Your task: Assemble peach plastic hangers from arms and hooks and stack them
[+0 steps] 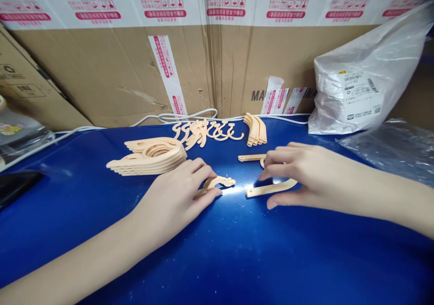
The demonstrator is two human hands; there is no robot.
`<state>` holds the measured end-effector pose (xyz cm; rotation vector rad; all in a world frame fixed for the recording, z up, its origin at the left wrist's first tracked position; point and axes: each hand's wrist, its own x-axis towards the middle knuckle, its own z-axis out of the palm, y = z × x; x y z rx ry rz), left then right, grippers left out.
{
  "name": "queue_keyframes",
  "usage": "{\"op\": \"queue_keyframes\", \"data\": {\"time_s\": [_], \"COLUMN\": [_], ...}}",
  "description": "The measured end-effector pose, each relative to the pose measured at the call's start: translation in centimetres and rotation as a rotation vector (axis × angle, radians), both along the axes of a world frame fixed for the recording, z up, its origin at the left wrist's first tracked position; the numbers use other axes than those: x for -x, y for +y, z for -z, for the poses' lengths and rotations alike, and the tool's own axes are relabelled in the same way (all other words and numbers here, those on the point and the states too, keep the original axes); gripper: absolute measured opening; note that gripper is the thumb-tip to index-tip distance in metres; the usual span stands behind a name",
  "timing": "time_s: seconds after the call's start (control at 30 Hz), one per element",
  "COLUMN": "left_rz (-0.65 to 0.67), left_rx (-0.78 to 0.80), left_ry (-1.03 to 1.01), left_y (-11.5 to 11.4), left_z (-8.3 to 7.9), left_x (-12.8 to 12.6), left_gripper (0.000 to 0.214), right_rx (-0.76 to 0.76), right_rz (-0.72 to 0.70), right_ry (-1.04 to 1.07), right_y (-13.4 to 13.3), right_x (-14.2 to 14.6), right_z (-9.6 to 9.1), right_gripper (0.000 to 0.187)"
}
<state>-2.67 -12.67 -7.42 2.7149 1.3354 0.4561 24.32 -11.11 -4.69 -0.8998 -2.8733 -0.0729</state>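
My left hand (185, 190) is closed, with thumb and fingertips around a curved cream plastic piece (225, 181) whose knobbly end points right. My right hand (301, 171) hovers with fingers and thumb apart over a cream bent plastic hanger arm (267, 190); I see no firm grip on it. Just behind that lies another straight-ended cream part (251, 157), partly hidden by my right fingers. Beyond my left hand sits a neat stack of cream hanger-shaped pieces (149, 165). Loose cream hooks (220, 131) lie farther back, beside a bundle of curved arms (256, 131).
Everything rests on a blue tabletop (224, 251). Taped cardboard boxes (122, 74) stand along the back, with a white cable (190, 115) before them. A labelled plastic bag (359, 79) and clear film (400, 147) are at right. A dark object (16, 185) lies left.
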Motion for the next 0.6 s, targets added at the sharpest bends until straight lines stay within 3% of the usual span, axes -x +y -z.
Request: {"op": "queue_keyframes", "data": {"time_s": [0.13, 0.27, 0.6], "left_rz": [0.004, 0.008, 0.104], "left_rx": [0.030, 0.050, 0.067], "left_ry": [-0.053, -0.094, -0.138], "left_y": [-0.3, -0.6, -0.7], "left_z": [0.5, 0.9, 1.2], "left_x": [0.4, 0.5, 0.6], "left_gripper": [0.011, 0.009, 0.013], "right_rx": [0.088, -0.005, -0.088], "right_rz": [-0.008, -0.008, -0.066], "right_ry": [-0.017, -0.023, -0.012], "right_y": [-0.8, -1.1, -1.6], "right_x": [1.0, 2.1, 2.8], "right_z": [1.4, 2.5, 3.0], "right_gripper": [0.019, 0.025, 0.030]}}
